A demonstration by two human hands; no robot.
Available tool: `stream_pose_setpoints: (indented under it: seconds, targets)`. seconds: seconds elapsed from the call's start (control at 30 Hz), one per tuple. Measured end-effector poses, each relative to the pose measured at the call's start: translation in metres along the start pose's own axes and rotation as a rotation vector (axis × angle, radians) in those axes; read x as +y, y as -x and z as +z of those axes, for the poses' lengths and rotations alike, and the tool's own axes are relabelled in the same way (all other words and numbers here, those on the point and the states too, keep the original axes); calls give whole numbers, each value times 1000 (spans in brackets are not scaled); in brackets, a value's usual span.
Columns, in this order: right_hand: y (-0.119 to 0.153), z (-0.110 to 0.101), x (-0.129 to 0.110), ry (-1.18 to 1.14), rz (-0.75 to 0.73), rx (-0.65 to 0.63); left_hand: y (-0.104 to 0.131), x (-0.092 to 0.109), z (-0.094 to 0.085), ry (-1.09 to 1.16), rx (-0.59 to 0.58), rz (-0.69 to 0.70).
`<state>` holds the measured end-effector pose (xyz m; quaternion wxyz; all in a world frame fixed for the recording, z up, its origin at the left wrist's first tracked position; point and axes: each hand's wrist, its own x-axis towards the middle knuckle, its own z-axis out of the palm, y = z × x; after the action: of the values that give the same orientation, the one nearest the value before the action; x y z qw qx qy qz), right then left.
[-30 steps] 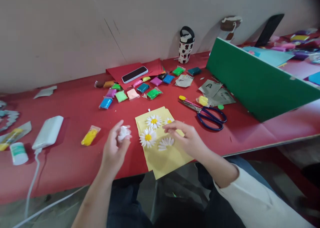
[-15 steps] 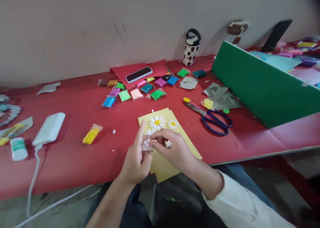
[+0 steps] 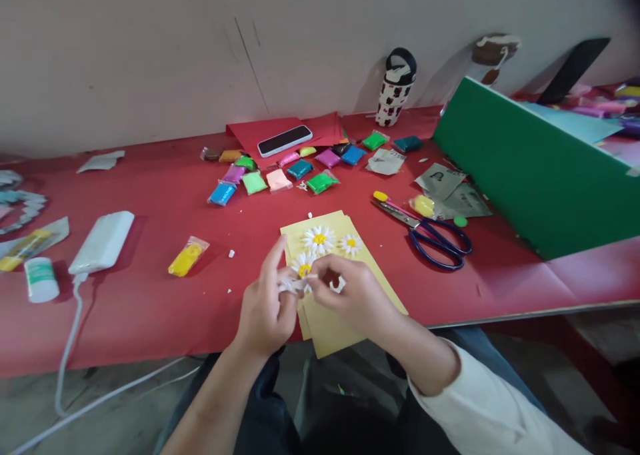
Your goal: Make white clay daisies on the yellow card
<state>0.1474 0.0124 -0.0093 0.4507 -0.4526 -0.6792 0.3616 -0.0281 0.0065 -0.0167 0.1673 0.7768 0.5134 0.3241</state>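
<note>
Power bank point(image 3: 101, 243) lay far L, then yellow pkt point(image 3: 186, 259). L hand point(image 3: 267, 308), index raised, other fingers clamped on white clay point(image 3: 290, 284) over yellow paper's point(image 3: 345, 332) L side. Daisies point(image 3: 320, 240) lay on paper, one part-hidden behind hands. R hand point(image 3: 350, 292) close by, thumb + index tog. on white bit point(image 3: 311, 276). Scissors point(image 3: 425, 234) lay R, blades twd paper, nr green board point(image 3: 540, 168).

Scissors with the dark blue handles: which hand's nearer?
Right. The right hand is over the yellow paper, just left of the scissors and closer to the table's near edge; the left hand is farther left, beyond the right one.
</note>
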Motion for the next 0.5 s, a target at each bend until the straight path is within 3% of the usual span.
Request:
stream_pose_setpoints:
  seconds: [0.1,0.17,0.23,0.33,0.5]
  targets:
    - [-8,-18,-1,-465,138,260,-8,-11,-14,-142,140,-236]
    - [-12,-27,2,-618,176,315,-13,-18,-22,-291,159,-381]
    - [-13,-30,6,-690,217,292,-16,-22,-24,-258,159,-411]
    - [-10,-26,9,-719,265,228,-16,-24,-21,-151,105,-338]
    - [-8,-20,9,-696,268,141,-21,-35,-24,-473,17,-315]
